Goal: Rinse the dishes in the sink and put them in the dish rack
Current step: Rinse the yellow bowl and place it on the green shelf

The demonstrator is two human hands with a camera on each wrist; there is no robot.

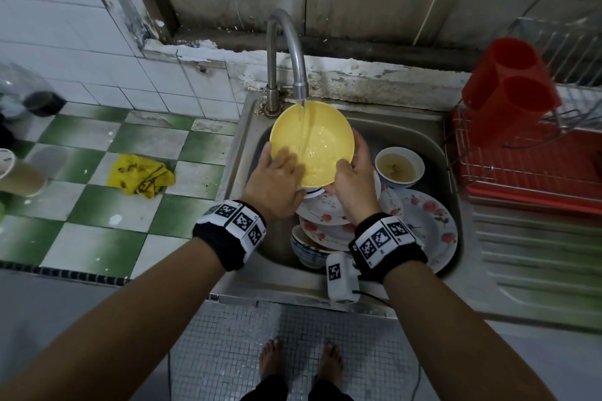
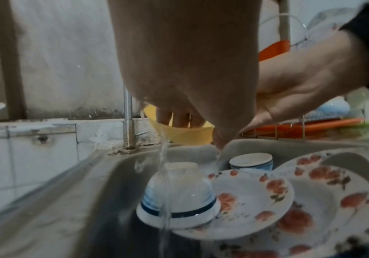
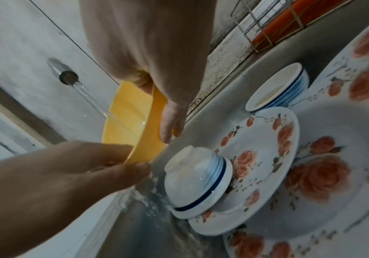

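Glossy yellow bowl [image 1: 312,143], wet and smooth, brushed metal sink [image 1: 420,137], shiny metal faucet [image 1: 286,42], glazed floral plates [image 1: 426,225], red plastic cutlery holder [image 1: 508,81], wire dish rack [image 1: 521,166], crumpled yellow cloth [image 1: 140,176].

Both bare forearms reach forward side by side, each wrist wrapped in a black band with black-and-white square markers. The left hand [image 1: 277,179] lies knuckles up, fingers [image 2: 179,117] spread flat, thumb beneath pinching. The right hand [image 1: 353,179] curls its fingers [image 3: 170,122] forward, thumb gripping opposite. Two bare feet [image 1: 301,361] stand below.
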